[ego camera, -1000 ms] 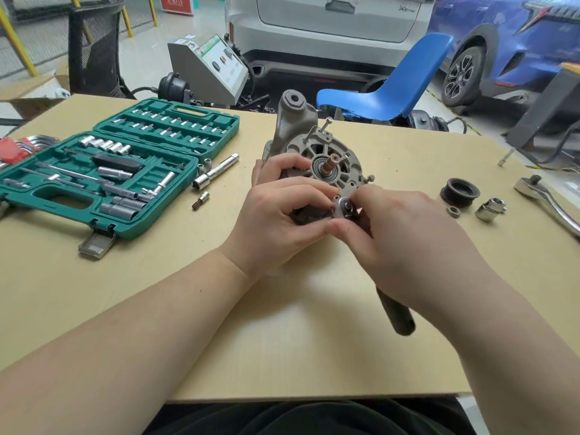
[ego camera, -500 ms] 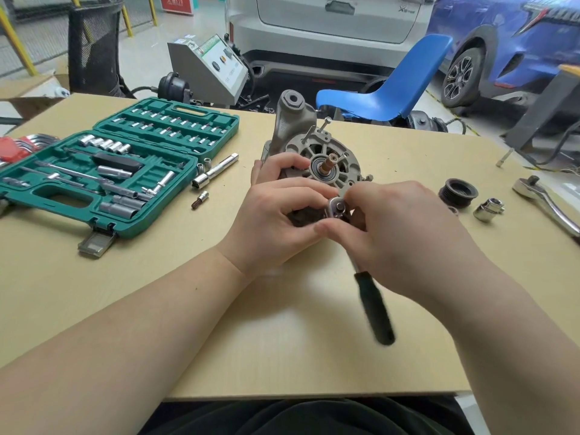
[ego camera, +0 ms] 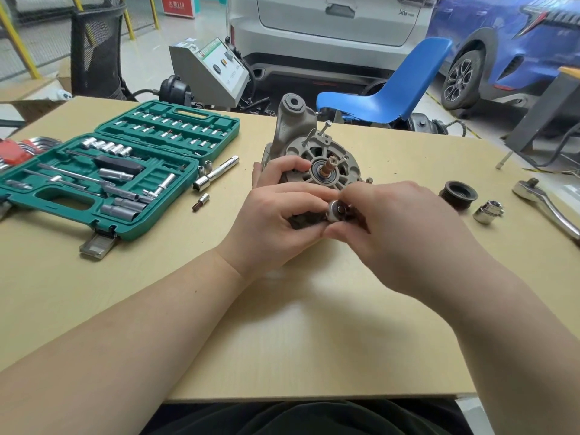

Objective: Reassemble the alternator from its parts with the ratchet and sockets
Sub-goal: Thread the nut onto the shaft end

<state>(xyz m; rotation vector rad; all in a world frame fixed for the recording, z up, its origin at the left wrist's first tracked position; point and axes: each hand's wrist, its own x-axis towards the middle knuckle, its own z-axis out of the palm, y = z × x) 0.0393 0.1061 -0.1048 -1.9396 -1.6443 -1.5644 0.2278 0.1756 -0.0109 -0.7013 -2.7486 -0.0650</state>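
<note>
The alternator [ego camera: 317, 158] stands on the bench [ego camera: 314, 324] in front of me, its shaft end facing up toward me and its mounting lug pointing away. My left hand [ego camera: 276, 221] is curled round the near left side of its housing, fingers wrapped over the rim. My right hand [ego camera: 398, 230] pinches the ratchet [ego camera: 336, 211] head between thumb and fingertips at the near edge of the alternator, just beside my left fingers; the handle is hidden under my palm. To the left lies the open green socket case [ego camera: 125, 171], with an extension bar [ego camera: 216, 172] and a small bit [ego camera: 201, 202] loose on the bench between the case and my left hand. To the right, well apart from the alternator, sit the black pulley [ego camera: 459, 193], a loose socket [ego camera: 488, 211] just beside it, and a larger chrome wrench [ego camera: 547, 205] near the bench edge. A blue chair [ego camera: 392, 89] stands behind the bench
</note>
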